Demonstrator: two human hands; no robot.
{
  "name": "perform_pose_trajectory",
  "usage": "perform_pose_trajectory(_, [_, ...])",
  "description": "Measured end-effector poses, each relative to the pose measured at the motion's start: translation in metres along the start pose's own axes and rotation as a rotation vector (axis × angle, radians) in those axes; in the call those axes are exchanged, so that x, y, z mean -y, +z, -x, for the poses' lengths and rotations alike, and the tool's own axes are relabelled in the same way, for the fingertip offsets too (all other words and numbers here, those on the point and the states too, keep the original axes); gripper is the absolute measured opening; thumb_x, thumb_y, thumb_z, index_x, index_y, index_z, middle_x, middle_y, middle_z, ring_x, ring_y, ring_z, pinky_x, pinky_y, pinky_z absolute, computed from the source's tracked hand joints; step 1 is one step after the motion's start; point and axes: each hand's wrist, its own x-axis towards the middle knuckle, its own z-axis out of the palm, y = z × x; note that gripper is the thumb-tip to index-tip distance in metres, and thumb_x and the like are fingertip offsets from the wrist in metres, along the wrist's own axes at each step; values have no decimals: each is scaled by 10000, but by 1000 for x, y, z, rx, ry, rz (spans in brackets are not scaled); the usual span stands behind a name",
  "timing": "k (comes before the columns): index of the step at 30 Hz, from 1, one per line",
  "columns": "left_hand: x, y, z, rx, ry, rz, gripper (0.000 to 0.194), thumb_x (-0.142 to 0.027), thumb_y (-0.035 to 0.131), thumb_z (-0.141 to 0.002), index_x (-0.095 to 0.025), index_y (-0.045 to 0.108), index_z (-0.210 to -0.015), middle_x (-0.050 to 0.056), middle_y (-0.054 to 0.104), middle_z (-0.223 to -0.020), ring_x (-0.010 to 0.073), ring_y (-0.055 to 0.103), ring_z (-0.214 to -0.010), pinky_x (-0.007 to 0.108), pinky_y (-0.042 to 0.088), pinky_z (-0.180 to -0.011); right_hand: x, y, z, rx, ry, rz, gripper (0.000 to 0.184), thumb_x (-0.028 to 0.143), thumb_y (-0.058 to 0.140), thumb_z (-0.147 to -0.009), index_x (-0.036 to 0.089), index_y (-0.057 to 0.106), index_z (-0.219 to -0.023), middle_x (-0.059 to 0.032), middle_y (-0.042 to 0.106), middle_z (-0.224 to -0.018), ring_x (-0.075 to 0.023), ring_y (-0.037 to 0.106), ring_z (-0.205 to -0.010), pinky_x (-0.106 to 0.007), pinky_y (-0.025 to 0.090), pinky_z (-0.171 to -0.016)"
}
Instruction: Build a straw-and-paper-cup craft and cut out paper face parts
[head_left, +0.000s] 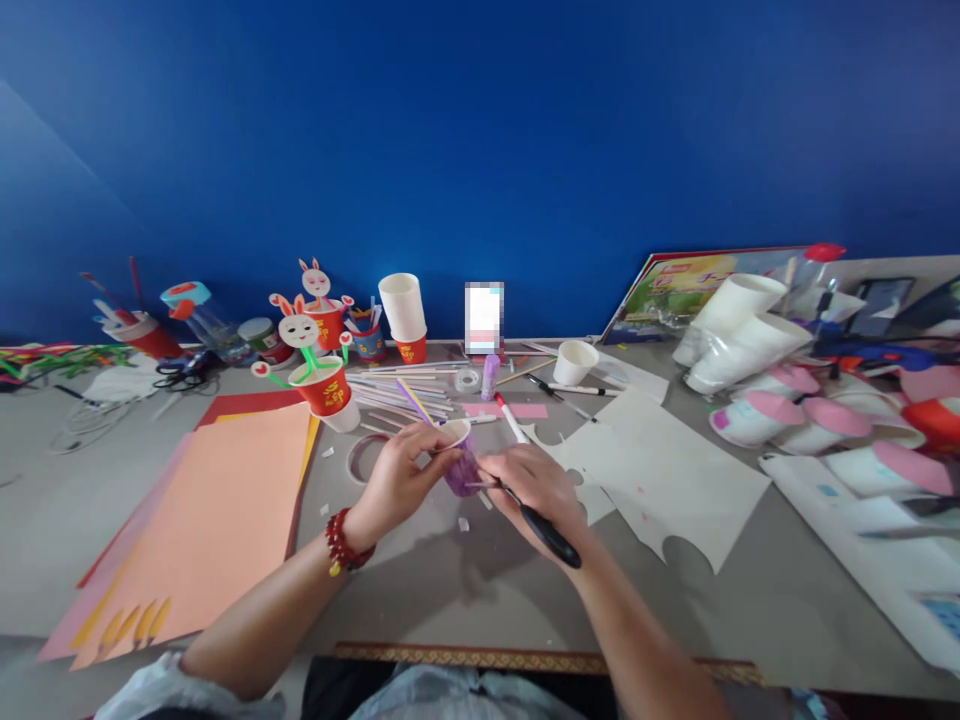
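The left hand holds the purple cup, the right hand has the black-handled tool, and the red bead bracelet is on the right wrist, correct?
Not quite: the head view shows the red bead bracelet on the left wrist, not the right. The left hand does hold the purple cup, and the right hand the black-handled tool.

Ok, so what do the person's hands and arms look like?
The left hand and right hand are ungloved. Dark red beaded bracelet with a yellowish charm on the left wrist; pale blue-grey sleeve near the left elbow.
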Motion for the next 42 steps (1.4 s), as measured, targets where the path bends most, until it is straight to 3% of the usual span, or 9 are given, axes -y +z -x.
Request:
perform_pose_trajectory(7, [1, -9, -4, 156, -91, 90, 242, -353, 586, -951, -180, 665, -800, -4, 676, -768, 134, 600, -714, 227, 440, -663, -16, -5, -4, 82, -269, 177, 278, 172, 447, -980, 188, 642, -1178, -74, 737, -880, -225, 628, -787, -334, 491, -714])
perform_pose_trajectory(15, [11, -18, -8, 325, -153, 99, 231, -368, 603, -928, -185, 706, -831, -23, 684, -730, 130, 597, -685, 206, 424, -607, -10, -6, -2, 125, -273, 250, 238, 125, 499, -970, 202, 674, -1110, -69, 767, -950, -224, 640, -862, -333, 493, -762])
perform_pose_trajectory(20, [5, -19, -8, 250, -213, 124, 229, -391, 636, -900, -184, 703, -827, -19, 688, -733, 139, 610, -687, 210, 441, -604, -10, -5, -2, 122, -213, 158, 250, 150, 467, -965, 207, 650, -1125, -72, 758, -901, -218, 649, -794, -331, 490, -738])
perform_pose_trajectory(24, [2, -18, -5, 216, -105, 90, 165, -355, 653, -894, -200, 693, -935, 10, 709, -853, 154, 633, -755, 238, 474, -655, -3, -4, 0, 55, 6, 19, 164, 207, 504, -956, 229, 658, -1006, -51, 747, -841, -205, 672, -751, -308, 495, -713])
perform_pose_trajectory(28, [0, -10, -2, 65, 119, -81, 100, -253, 593, -929, -200, 672, -897, 54, 720, -897, 196, 646, -872, 352, 510, -854, 8, 11, 4, -75, 414, -299, 195, 336, 530, -971, 253, 674, -870, -38, 745, -776, -195, 681, -685, -291, 513, -655])
perform_pose_trajectory(32, [-4, -3, 1, 7, 301, -355, 168, -163, 546, -938, -245, 693, -938, 20, 748, -923, 203, 642, -962, 514, 335, -1143, 12, 29, 2, -293, 829, -870, 238, 436, 651, -851, 238, 655, -720, -13, 716, -649, -171, 622, -558, -279, 514, -563])
perform_pose_trajectory(35, [-3, -1, 3, -36, 400, -477, 223, -129, 543, -932, -272, 704, -987, 0, 764, -960, 200, 653, -1005, 546, 244, -1196, 12, 34, -3, -355, 1069, -1172, 269, 447, 733, -736, 207, 645, -654, -15, 687, -594, -142, 566, -496, -262, 498, -501])
perform_pose_trajectory(39, [2, 2, 5, -72, 418, -488, 247, -125, 558, -923, -300, 702, -1022, -10, 773, -992, 202, 672, -1027, 582, 215, -1202, 11, 33, -5, -308, 1171, -1319, 285, 443, 758, -709, 183, 648, -665, -24, 662, -572, -145, 565, -487, -252, 476, -433])
perform_pose_trajectory(42, [2, 5, 5, -78, 368, -450, 186, -158, 580, -920, -286, 691, -998, -9, 773, -1003, 208, 670, -1047, 589, 190, -1208, 13, 31, -1, -348, 1048, -1188, 278, 449, 717, -781, 195, 642, -698, -31, 698, -628, -154, 603, -527, -267, 519, -502])
